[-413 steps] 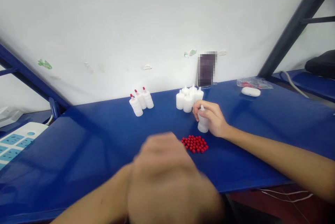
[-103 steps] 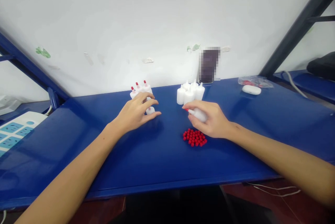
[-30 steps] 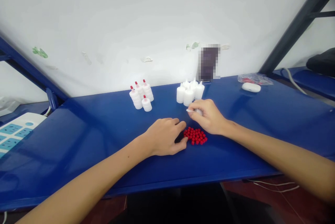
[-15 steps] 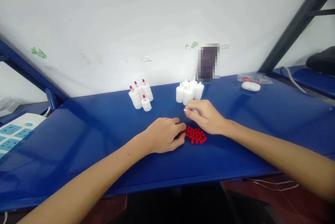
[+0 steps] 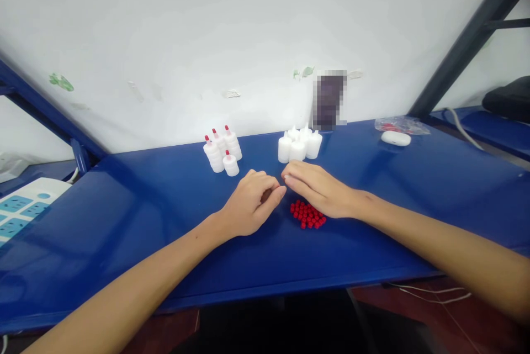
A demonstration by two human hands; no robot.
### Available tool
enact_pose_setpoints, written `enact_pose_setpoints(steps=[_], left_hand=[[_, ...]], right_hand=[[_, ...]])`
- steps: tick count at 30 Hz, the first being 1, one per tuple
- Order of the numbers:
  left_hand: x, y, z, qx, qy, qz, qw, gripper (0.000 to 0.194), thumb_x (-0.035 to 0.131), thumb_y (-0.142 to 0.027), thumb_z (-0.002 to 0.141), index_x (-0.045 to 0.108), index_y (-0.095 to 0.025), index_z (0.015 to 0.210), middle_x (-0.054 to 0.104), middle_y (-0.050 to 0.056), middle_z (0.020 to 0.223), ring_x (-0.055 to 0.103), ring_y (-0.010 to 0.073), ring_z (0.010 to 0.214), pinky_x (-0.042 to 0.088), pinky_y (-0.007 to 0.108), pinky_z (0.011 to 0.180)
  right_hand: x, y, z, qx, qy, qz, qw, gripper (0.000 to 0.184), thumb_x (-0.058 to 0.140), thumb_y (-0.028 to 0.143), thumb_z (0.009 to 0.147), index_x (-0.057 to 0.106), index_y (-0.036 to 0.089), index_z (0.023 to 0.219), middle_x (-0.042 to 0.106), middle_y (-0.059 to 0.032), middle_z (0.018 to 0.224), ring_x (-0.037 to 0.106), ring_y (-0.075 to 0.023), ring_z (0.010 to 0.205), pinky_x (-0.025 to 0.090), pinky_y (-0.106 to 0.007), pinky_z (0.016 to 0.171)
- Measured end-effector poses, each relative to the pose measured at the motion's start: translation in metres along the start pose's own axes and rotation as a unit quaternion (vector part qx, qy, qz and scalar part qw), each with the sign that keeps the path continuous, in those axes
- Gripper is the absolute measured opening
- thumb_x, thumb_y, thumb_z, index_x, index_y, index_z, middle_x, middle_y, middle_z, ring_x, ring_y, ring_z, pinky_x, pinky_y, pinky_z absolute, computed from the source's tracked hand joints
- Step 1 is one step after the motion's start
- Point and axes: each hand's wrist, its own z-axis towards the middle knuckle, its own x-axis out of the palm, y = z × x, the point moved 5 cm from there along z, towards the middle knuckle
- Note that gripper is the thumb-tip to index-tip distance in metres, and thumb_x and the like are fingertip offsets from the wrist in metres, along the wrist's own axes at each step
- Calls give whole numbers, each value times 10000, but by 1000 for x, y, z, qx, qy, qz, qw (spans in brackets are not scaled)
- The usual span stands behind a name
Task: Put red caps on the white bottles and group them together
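My left hand (image 5: 253, 202) is closed in a pinch, with thumb and forefinger together; whatever is between them is hidden. Facing it, my right hand (image 5: 317, 188) curls around a small white dropper bottle; only a bit of its white tip (image 5: 285, 177) shows at the fingertips, and the body is covered. The fingertips of both hands are close together but apart. Just below my right hand lies a pile of small red caps (image 5: 306, 215). Behind it stand several uncapped white bottles (image 5: 297, 151). Farther left, several white bottles with red caps (image 5: 231, 165) stand grouped.
A white earphone case (image 5: 396, 138) and a clear plastic bag (image 5: 401, 125) with red bits lie at the back right of the blue table (image 5: 136, 221). A power strip (image 5: 28, 207) sits at the left. A blurred dark object (image 5: 329, 100) leans on the wall.
My left hand has lifted off the red caps and moved up and slightly left, its fingers now pinched. My right hand has shifted a little left and turned, covering more of the bottle.
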Motion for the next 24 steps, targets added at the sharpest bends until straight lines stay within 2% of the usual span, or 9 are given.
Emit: enact_pose_setpoints(steps=[4, 7, 12, 16, 20, 24], left_hand=[[3, -5, -1, 20, 6, -21, 1000, 254, 377, -289, 1041, 508, -179, 854, 537, -32, 671, 447, 102, 569, 358, 258, 584], [4, -8, 0, 51, 6, 31, 998, 243, 353, -282, 1047, 526, -177, 912, 605, -5, 750, 513, 108, 610, 382, 245, 584], [3, -12, 0, 101, -42, 165, 980, 262, 348, -276, 1040, 558, -169, 927, 640, 1, 723, 566, 123, 602, 388, 249, 568], [2, -17, -1, 132, -76, 231, 961, 278, 350, -286, 1039, 572, -166, 921, 627, -12, 668, 560, 124, 553, 374, 255, 544], [6, -21, 1, 149, -73, 250, 954, 270, 369, -272, 1032, 546, -176, 853, 611, -26, 625, 545, 120, 506, 351, 257, 508], [11, -25, 1, 165, -72, 232, 956, 274, 365, -273, 1034, 513, -174, 825, 603, -34, 586, 531, 112, 466, 342, 257, 485]], right_hand=[[4, -1, -2, -23, 23, 10, 999, 273, 376, 381, 1023, 452, 199, 835, 497, -9, 809, 455, -153, 725, 375, -306, 698], [4, -1, -3, -33, 26, 23, 999, 306, 388, 419, 1012, 427, 197, 805, 485, -5, 794, 436, -149, 709, 349, -301, 672], [2, 1, -2, -22, 8, 21, 999, 330, 413, 423, 1000, 428, 192, 765, 481, 5, 750, 422, -134, 672, 315, -289, 640], [2, 1, -2, -4, -2, 31, 1000, 341, 451, 414, 979, 440, 186, 726, 482, 12, 708, 425, -123, 638, 299, -279, 615], [3, 0, -2, 13, -2, 47, 999, 299, 482, 351, 928, 476, 176, 686, 515, 4, 667, 451, -125, 619, 305, -276, 600], [5, 2, -2, 40, 19, 54, 998, 244, 478, 240, 815, 460, 174, 582, 490, 14, 543, 420, -106, 516, 286, -270, 542]])
